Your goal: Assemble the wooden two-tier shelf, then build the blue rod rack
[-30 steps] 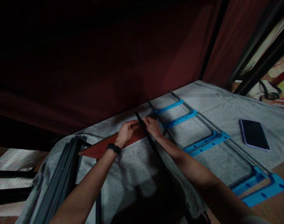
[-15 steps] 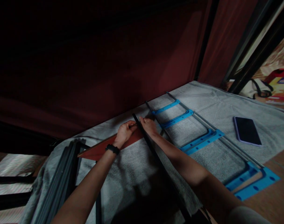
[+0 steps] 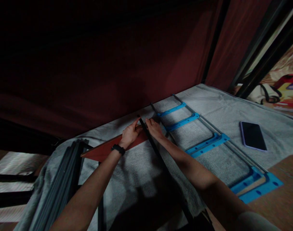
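My left hand (image 3: 130, 134), with a black watch on its wrist, rests on the far end of a reddish-brown board (image 3: 105, 149) that lies on a grey towel-covered table (image 3: 141, 166). Its fingers are curled around something small at the board's end, which I cannot make out. My right hand (image 3: 155, 128) is curled against a long black bar (image 3: 161, 160) that runs from the board's end back toward me. The two hands almost touch across the bar.
To the right lies a ladder-like frame of grey rods with blue cross plates (image 3: 206, 144). A dark phone (image 3: 253, 135) lies further right. A bundle of dark bars (image 3: 62, 183) sits at the left edge. Dark red curtain (image 3: 112, 64) behind.
My left forefinger has stretched forward along the board's end. Both hands otherwise stay at the same spot; the view shifted slightly.
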The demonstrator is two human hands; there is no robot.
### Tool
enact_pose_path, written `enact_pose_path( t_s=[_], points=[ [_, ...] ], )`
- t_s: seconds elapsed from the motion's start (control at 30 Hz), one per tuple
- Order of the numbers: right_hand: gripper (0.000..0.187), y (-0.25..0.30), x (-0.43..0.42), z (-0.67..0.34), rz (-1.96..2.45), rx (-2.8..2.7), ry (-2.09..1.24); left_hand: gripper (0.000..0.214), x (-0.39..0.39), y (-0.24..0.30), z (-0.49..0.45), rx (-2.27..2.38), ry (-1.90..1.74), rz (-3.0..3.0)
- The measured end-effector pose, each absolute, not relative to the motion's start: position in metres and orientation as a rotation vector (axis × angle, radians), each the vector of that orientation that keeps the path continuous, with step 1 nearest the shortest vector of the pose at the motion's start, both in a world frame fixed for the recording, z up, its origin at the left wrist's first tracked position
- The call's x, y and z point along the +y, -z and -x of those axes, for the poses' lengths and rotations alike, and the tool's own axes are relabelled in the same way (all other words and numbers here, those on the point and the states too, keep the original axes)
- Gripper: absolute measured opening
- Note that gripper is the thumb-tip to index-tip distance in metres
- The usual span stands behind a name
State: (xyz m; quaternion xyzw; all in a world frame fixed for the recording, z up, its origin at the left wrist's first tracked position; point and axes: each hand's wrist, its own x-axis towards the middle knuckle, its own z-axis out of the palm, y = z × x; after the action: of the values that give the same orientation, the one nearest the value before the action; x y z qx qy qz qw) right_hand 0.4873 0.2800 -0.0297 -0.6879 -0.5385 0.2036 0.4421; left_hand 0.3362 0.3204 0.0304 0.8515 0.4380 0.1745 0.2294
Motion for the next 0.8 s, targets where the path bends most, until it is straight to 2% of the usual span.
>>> enact_pose_path(
  t_s=[0.17, 0.37, 0.6, 0.8],
  points=[
    [0.019, 0.033, 0.27, -0.491, 1.521, -1.189, -0.657, 0.056, 0.316, -0.024, -0.333, 1.264, -0.469, -2.482],
    [0.02, 0.033, 0.269, -0.494, 1.507, -1.213, -0.672, 0.052, 0.313, -0.021, -0.331, 1.263, -0.361, -2.67],
    [0.032, 0.027, 0.27, -0.494, 1.625, -1.254, -0.668, 0.055, 0.313, -0.013, -0.329, 1.155, -0.154, -3.041],
    [0.02, 0.024, 0.268, -0.491, 1.608, -1.24, -0.61, 0.059, 0.317, -0.008, -0.324, 1.098, -0.116, -3.116]
  ],
)
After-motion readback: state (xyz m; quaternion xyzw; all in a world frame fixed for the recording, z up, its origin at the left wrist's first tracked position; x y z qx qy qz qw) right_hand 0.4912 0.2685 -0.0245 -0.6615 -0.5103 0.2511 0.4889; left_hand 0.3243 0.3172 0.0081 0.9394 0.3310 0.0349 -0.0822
